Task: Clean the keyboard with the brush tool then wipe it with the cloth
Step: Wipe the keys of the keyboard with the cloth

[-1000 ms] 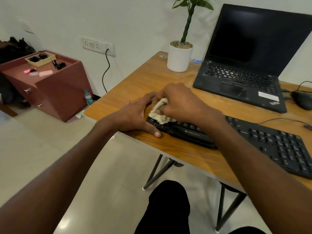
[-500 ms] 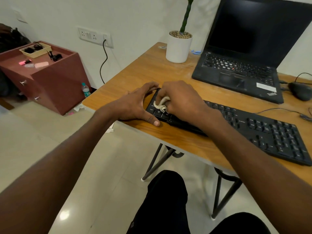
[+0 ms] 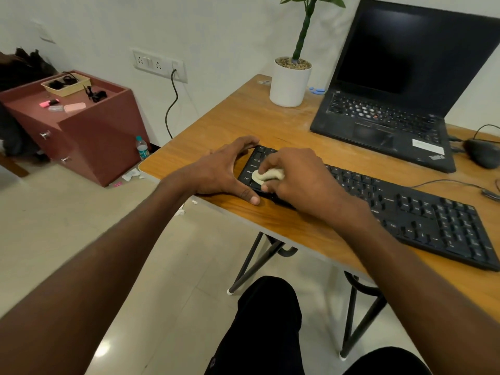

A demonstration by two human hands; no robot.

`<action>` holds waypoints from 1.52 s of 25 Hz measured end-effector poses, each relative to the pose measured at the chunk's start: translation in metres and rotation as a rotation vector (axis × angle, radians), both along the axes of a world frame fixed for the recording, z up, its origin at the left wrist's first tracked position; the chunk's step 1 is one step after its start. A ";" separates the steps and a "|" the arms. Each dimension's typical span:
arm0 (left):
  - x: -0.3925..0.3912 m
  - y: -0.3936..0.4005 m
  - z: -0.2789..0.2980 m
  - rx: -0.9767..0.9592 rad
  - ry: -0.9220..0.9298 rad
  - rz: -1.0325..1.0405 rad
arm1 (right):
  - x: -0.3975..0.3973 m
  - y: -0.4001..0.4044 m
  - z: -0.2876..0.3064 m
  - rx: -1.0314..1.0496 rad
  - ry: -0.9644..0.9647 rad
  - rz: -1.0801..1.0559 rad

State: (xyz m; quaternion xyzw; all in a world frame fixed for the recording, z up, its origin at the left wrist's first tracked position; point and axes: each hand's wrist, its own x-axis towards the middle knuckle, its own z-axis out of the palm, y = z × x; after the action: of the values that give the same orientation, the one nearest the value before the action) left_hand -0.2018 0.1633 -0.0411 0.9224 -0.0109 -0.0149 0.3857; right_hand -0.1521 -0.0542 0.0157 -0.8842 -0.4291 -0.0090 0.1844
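At the left end of the black keyboard (image 3: 378,207), near the desk's (image 3: 270,123) front edge: cream cloth (image 3: 267,175) bunched small, pressed onto the Ctrl and Caps Lock keys. Gripped by the right hand (image 3: 295,180), fingers curled over it. Bracing the keyboard's end, left hand (image 3: 224,171), thumb against the front edge, fingers spread along the far corner, holding nothing. Wiping step in hand, judging by the cloth; no brush tool in sight. Next move likely a sweep rightward across the remaining keys, needing even pressure and a steady brace. Beyond: open laptop (image 3: 392,104), potted plant (image 3: 290,82), mouse (image 3: 484,155).
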 end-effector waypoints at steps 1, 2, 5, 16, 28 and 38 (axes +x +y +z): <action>0.000 0.000 0.000 -0.004 0.002 0.001 | -0.002 0.002 -0.003 0.011 0.040 -0.012; 0.000 0.000 0.000 -0.005 0.001 -0.001 | -0.004 0.004 -0.005 0.061 0.061 -0.019; -0.001 0.000 -0.001 -0.010 -0.011 0.000 | -0.009 0.018 -0.002 0.177 0.086 0.000; 0.002 0.002 -0.003 -0.021 -0.005 -0.008 | -0.016 0.009 0.016 -0.016 0.054 0.080; 0.000 0.002 0.001 -0.090 0.045 0.007 | 0.000 -0.003 0.004 0.107 0.107 -0.090; 0.003 -0.010 0.005 0.017 0.090 0.034 | -0.004 -0.025 0.001 0.103 0.078 -0.183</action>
State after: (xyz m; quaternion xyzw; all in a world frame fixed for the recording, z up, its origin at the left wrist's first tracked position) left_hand -0.1987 0.1535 -0.0358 0.9240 0.0224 -0.0499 0.3783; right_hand -0.1557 -0.0790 0.0166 -0.9086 -0.3381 -0.0132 0.2448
